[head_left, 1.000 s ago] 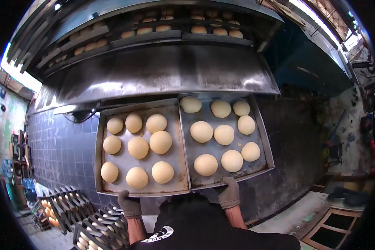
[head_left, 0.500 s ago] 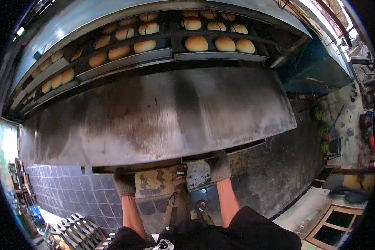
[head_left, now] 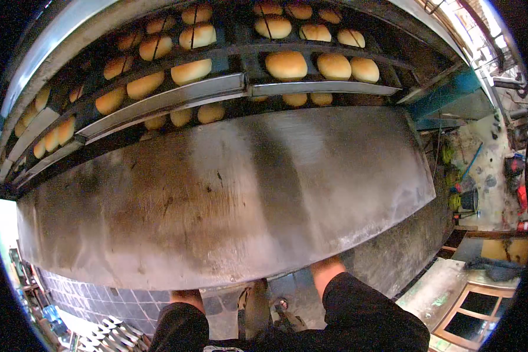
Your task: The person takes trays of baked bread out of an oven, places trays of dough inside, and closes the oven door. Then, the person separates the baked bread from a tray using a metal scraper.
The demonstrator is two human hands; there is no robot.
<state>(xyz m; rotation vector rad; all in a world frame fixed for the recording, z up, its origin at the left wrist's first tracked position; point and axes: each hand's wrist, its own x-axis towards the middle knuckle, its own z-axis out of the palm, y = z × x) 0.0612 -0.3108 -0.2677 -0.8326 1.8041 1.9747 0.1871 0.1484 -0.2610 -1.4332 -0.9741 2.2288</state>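
A wide, stained metal oven door (head_left: 223, 193) spreads across the middle of the view, its near edge close to my body. My left forearm (head_left: 189, 300) and my right forearm (head_left: 328, 274) reach under that near edge. Both hands are hidden beneath the door, so their fingers and anything they hold do not show. Beyond the door, golden-brown bread rolls (head_left: 286, 65) sit in rows on racks inside the oven. Below the front metal tray edge (head_left: 164, 105), more rolls (head_left: 211, 112) partly show above the door's far edge.
Dark floor tiles (head_left: 135, 299) lie at lower left, near a stack of light-coloured slatted pieces (head_left: 114, 335). To the right are a wooden frame (head_left: 469, 311), a dark bucket (head_left: 469, 200) and a stained wall (head_left: 487, 176). My legs stand close below the door edge.
The oven door's near edge has come down towards me, and lower rolls now show behind it. My gloved hands, visible before at the edge, have gone out of sight under it.
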